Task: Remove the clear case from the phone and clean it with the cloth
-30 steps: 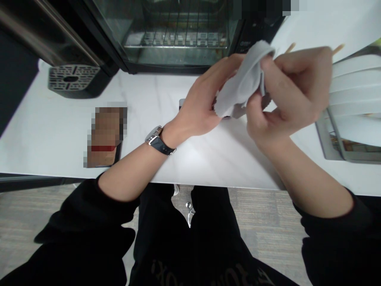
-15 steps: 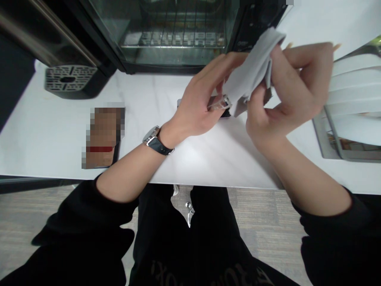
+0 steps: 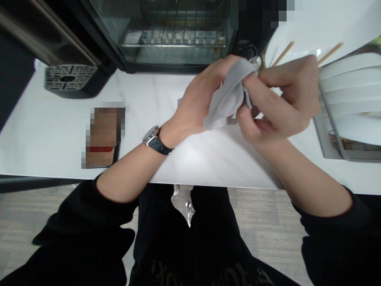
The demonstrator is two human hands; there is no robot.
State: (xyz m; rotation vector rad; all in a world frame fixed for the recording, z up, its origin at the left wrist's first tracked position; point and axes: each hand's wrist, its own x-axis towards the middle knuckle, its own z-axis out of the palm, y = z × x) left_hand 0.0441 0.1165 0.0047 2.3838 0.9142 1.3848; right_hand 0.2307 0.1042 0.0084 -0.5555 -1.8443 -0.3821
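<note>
A grey cloth point(image 3: 228, 93) is bunched between my two hands above the counter. My right hand point(image 3: 276, 101) is closed on it, thumb and forefinger pinching its folds. My left hand point(image 3: 202, 93) curls round from the other side, its fingers largely hidden behind the cloth. It grips what looks like clear-framed eyeglasses point(image 3: 256, 62); only a small shiny, see-through part shows above the cloth, by my right fingers. A watch point(image 3: 156, 140) with a black strap is on my left wrist. Under my left hand, the corner of a flat grey object point(image 3: 179, 102) peeks out on the counter.
A toaster oven point(image 3: 175, 55) stands at the back, with a machine's drip tray point(image 3: 70, 79) to its left. A blurred-out, dark-edged flat object point(image 3: 102, 137) lies at front left. White plates point(image 3: 354, 85) stand in a metal rack point(image 3: 330, 137) at right, near two wooden sticks point(image 3: 330, 54).
The cloth and my right hand have moved left and slightly down. The cloth now covers the clear part near my left thumb, and another clear part shows at its upper edge.
</note>
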